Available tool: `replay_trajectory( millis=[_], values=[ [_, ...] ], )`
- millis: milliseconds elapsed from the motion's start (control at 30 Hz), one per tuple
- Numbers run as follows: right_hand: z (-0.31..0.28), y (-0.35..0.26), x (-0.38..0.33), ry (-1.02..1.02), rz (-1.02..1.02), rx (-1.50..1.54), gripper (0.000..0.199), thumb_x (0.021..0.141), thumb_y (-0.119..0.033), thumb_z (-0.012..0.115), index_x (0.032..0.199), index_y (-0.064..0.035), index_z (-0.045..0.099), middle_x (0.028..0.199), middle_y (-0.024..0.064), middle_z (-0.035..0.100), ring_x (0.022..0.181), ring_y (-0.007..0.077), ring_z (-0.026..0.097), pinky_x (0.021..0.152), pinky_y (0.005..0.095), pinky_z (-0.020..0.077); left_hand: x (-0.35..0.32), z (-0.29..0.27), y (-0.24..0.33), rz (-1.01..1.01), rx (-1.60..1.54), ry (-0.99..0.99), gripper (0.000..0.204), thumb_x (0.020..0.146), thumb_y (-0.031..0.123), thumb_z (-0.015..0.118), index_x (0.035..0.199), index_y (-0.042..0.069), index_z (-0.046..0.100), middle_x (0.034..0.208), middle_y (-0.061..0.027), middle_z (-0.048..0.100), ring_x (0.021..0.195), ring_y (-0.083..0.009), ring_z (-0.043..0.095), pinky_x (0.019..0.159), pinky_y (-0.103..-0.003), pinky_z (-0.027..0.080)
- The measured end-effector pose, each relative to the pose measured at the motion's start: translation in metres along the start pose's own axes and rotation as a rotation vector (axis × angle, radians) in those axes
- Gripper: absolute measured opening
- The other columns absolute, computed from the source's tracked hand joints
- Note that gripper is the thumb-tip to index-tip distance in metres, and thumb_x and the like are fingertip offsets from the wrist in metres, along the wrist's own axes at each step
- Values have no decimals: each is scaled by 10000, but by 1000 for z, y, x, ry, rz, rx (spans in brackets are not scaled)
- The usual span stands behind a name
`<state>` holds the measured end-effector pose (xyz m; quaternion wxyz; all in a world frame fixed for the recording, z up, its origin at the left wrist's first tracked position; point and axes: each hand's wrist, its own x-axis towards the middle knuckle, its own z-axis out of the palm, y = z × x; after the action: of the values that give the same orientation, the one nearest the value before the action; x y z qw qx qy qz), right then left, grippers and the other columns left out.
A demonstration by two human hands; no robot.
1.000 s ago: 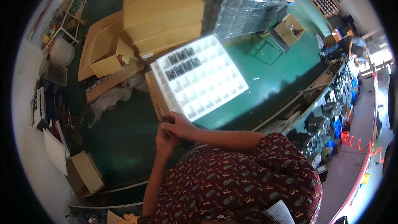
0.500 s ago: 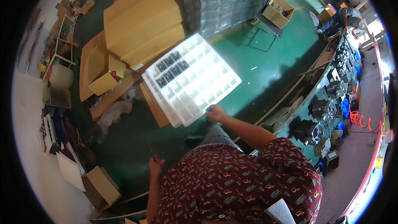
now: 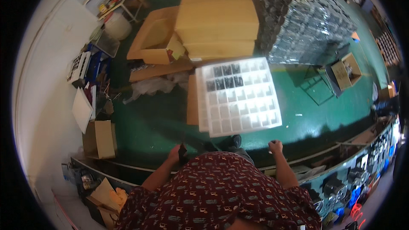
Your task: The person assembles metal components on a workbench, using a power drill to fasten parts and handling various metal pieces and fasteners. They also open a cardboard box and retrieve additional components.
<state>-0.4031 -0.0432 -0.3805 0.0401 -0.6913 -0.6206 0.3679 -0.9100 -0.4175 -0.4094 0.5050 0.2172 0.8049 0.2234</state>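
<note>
A white foam tray point(image 3: 247, 115) with many square pockets lies ahead of me; several black parts point(image 3: 228, 76) fill its far-left pockets. Another pale tray edge point(image 3: 202, 106) shows beneath it. My left hand point(image 3: 174, 153), low on the left and away from the tray, is closed around a small dark object point(image 3: 182, 150) whose kind I cannot make out. To the right of the tray's near corner is my right hand point(image 3: 276, 146), fingers curled in. A pale spot shows at its fingertips, too small to name.
Large cardboard boxes point(image 3: 217, 17) stand behind the tray, next to a plastic-wrapped stack point(image 3: 311, 25). At right, a chair holds an open carton point(image 3: 345, 72). A workbench with dark machine parts point(image 3: 334, 187) runs along the lower right. An open carton point(image 3: 100, 138) stands at left.
My right hand has left the tray's edge and is now apart from it. The view has turned right, and my left hand is raised nearer the tray, a dark object now showing in it.
</note>
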Motion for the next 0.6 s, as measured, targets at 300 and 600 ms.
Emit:
replay_trajectory(
  millis=[300, 600],
  values=[
    [-4, 26, -13, -173, 211, 326, 142, 865, -70, 651, 948, 43, 663, 729, 93, 651, 572, 176, 644, 459, 341, 571, 22, 49, 13, 132, -168, -56, 355, 880, 391, 646, 1014, 65, 606, 1027, -179, 675, 917, -323, 669, 787, -421, 513],
    [-5, -9, -51, -246, 128, 323, 226, 847, -126, 696, 999, 41, 700, 816, 93, 692, 614, 159, 659, 534, 342, 593, 21, 38, -34, 66, 133, 89, 502, 861, 424, 662, 1211, 67, 621, 1106, -210, 679, 1051, -387, 643, 886, -442, 513]
  ],
)
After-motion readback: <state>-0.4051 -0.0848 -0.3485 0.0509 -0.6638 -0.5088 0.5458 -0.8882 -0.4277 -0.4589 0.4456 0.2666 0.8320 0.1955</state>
